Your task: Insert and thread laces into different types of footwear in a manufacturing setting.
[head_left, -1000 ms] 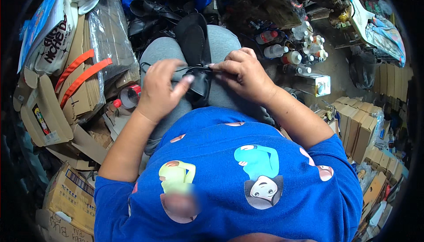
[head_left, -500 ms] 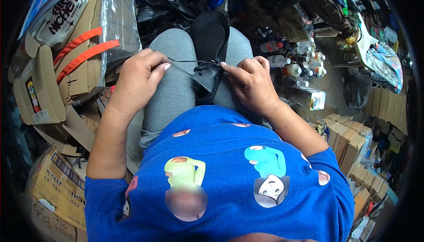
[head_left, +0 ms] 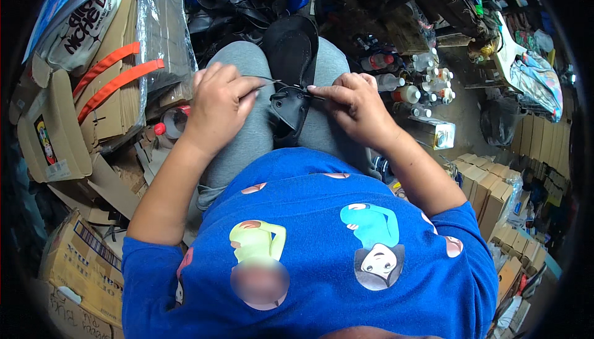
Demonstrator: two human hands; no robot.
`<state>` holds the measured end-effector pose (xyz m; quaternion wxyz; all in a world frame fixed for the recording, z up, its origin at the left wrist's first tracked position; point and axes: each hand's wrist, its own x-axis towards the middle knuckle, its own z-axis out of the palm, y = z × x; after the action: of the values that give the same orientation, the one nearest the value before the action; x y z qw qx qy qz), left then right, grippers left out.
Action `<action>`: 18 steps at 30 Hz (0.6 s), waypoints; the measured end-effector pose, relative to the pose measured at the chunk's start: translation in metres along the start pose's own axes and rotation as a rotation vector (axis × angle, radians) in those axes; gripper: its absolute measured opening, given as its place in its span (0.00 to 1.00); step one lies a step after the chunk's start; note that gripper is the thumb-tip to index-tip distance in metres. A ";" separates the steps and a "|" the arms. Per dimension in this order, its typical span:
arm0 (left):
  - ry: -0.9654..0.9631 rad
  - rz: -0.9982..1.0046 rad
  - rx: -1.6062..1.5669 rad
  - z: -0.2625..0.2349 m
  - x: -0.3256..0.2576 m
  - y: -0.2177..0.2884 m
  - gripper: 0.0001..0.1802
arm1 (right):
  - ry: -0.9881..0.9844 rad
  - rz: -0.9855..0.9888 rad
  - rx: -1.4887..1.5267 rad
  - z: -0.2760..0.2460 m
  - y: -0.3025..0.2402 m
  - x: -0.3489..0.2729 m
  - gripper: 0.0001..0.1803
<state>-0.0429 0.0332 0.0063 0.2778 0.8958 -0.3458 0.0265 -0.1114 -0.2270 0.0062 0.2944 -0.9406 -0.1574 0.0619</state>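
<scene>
A black shoe point(head_left: 289, 51) rests between my grey-clad thighs, its long flat dark part pointing away from me and an eyeleted flap point(head_left: 288, 107) nearest my body. Through the top of that flap runs a thin black lace point(head_left: 279, 82). To the left of the shoe, my left hand point(head_left: 223, 104) is closed, pinching the lace between thumb and forefinger. On the other side, my right hand point(head_left: 362, 110) has its forefinger against the flap's right edge, by the eyelets. Its other fingers are curled, and whatever they grip is hidden.
Cardboard point(head_left: 117, 85) with orange straps is stacked at left, beside a red-capped bottle point(head_left: 175, 123). Several bottles point(head_left: 405, 94) stand on the floor at right, near a tin point(head_left: 436, 133). Dark footwear point(head_left: 229, 4) is piled beyond my knees. Flattened boxes point(head_left: 479, 184) sit lower right.
My left hand has moved right, closer to the shoe, and the lace span between them is shorter. My right hand stays at the flap's edge, nearly unmoved.
</scene>
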 end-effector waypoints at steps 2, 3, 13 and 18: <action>-0.041 -0.021 -0.153 0.008 0.010 -0.005 0.11 | -0.055 -0.007 0.052 -0.004 0.012 0.007 0.20; -0.081 -0.042 -0.308 0.012 0.014 -0.008 0.12 | -0.071 -0.007 0.059 -0.007 0.014 0.011 0.18; -0.165 0.001 -0.253 0.019 0.023 -0.014 0.14 | -0.122 -0.020 0.158 -0.011 0.027 0.025 0.23; -0.185 -0.016 -0.264 0.019 0.024 -0.016 0.16 | -0.128 -0.008 0.169 -0.012 0.026 0.026 0.22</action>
<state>-0.0175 0.0186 -0.0116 0.3603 0.8528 -0.3634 -0.1042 -0.0779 -0.2453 0.0006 0.3622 -0.9060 -0.1736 0.1336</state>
